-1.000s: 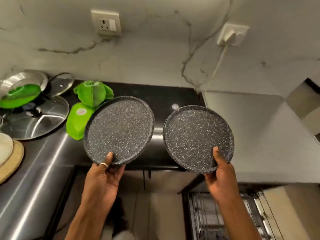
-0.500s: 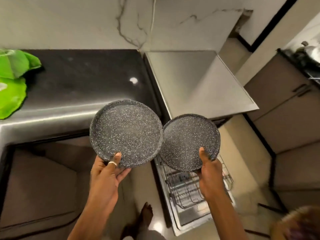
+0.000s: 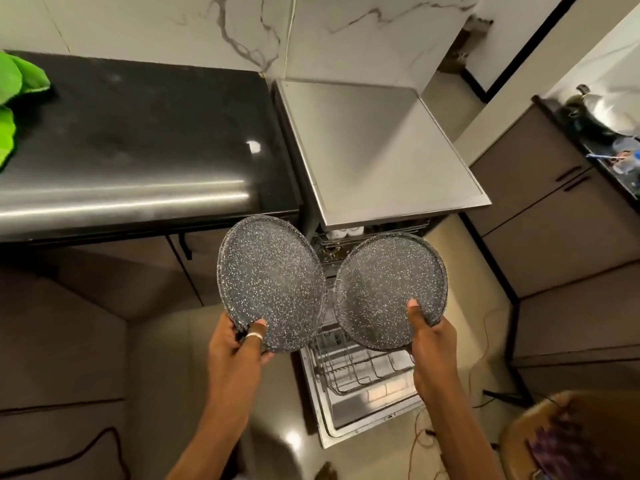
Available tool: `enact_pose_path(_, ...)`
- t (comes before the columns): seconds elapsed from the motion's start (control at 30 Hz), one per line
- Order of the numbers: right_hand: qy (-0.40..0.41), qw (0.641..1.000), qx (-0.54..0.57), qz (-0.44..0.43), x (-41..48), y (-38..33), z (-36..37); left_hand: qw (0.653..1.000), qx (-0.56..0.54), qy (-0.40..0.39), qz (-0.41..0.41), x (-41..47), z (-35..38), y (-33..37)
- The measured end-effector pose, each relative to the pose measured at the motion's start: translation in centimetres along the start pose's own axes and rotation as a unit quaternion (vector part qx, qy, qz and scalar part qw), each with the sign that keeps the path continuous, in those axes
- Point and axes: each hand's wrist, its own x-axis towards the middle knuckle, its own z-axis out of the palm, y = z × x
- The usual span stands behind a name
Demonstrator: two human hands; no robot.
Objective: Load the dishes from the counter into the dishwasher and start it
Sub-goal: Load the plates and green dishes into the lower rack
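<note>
Two round dark speckled plates hang in the air over the open dishwasher. My left hand (image 3: 239,344) grips the left plate (image 3: 270,278) at its lower rim, thumb on the face. My right hand (image 3: 433,344) grips the right plate (image 3: 384,289) the same way. The two plates tilt toward each other and their rims nearly touch. Below them the dishwasher's lower wire rack (image 3: 360,368) is pulled out over the lowered door (image 3: 367,417). The upper rack (image 3: 346,240) shows just under the grey dishwasher top (image 3: 374,147).
The black counter (image 3: 138,143) lies to the left, with green plastic items (image 3: 14,98) at its far left edge. Brown cabinets (image 3: 554,220) stand on the right, below a counter with a steel pot (image 3: 609,116). A cable (image 3: 429,441) runs over the floor.
The view has swung right and down toward the dishwasher. Both plates have come down over the pulled-out rack and tilted inward toward each other.
</note>
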Motion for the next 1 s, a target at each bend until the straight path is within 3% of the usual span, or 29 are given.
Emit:
enact_pose_path(0.27, 0.006, 0.995, -0.064, -0.076, 7.8, -0.3, -8.8, 0.985, 0.160, 0.015, 0.061, -0.4, 6.8, -4.8)
enact_pose_path(0.53, -0.040, 0.990, -0.103, -0.086, 26.6, 4.3, -15.2, 0.960, 0.256, 0.108, 0.033, 0.8, 20.1, -15.8)
enact_pose_path(0.8, -0.091, 0.949, -0.275, -0.122, 47.0, 15.3, -13.0, 0.940, 0.302, 0.156, -0.037, 9.0, 32.5, -29.1)
enact_pose_path(1.0, -0.103, 0.936, -0.317, -0.115, 56.7, 22.5, -9.0, 0.922, 0.351, 0.154, -0.054, 15.0, 35.8, -36.8)
